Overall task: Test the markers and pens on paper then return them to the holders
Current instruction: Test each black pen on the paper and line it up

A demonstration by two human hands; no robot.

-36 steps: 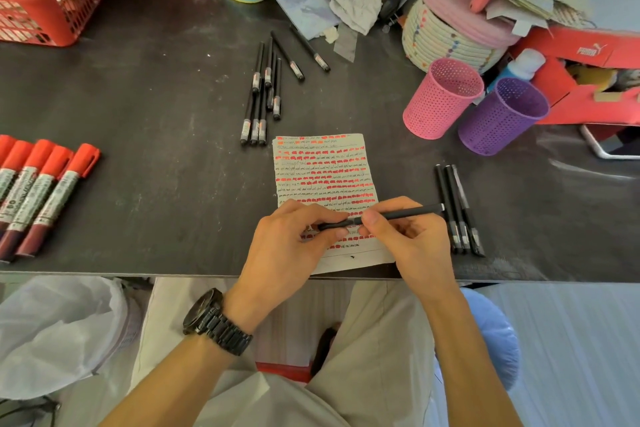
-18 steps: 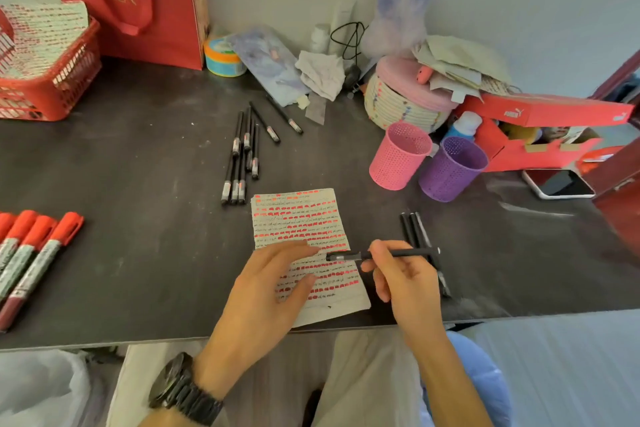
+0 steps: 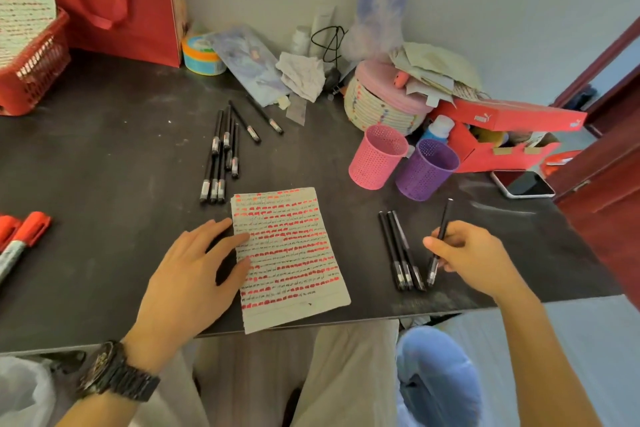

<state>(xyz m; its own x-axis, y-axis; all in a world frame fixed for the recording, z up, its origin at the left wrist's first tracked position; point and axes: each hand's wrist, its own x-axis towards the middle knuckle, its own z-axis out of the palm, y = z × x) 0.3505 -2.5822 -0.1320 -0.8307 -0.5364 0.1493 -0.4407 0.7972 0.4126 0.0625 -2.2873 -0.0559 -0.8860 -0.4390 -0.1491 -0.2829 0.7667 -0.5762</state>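
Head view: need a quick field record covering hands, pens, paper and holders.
left hand: flat, fingertips on left edge of paper
right hand: pinches black pen, tilted, lower end beside three pens
three pens: lying side by side right of paper
paper: covered in red and black test marks, overhangs table edge
pink holder: upright, no pens showing
purple holder: upright beside pink holder, no pens showing
far pens: loose group behind paper
red markers: at left frame edge
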